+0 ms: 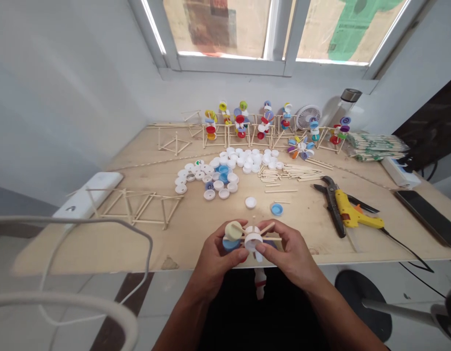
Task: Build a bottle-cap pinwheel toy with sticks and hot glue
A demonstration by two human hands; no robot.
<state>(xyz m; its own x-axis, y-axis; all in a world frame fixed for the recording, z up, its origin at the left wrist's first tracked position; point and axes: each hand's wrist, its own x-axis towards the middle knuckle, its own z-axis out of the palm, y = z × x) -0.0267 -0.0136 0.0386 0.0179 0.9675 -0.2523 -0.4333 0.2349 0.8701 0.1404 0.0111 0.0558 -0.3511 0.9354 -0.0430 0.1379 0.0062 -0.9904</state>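
At the near edge of the pale wooden table [137,248], seen from the head camera, both hands are working close: the left hand [220,256] is curling around the left side of the spoked wheel [253,241], fingers and thumb closing on its caps, and the right hand [289,251] is pinching the right side, its thumb pressing by the round white hub. Thin, smooth sticks are radiating outward, with a pale yellow-green cap [233,230] and a blue cap [231,243] clustering on the left.

Just beyond, a ridged white cap [250,202] and a shallow blue cap [277,209] are lying apart, and farther out, loose round caps [218,175] are spreading beside a heap of slender sticks [302,172]. Over on the right, dark pliers [333,207] are resting against the yellow plastic glue gun [353,212]; at left, angular stick frames [132,207] are standing, while colourful cap wheels [242,126] are lining the back.
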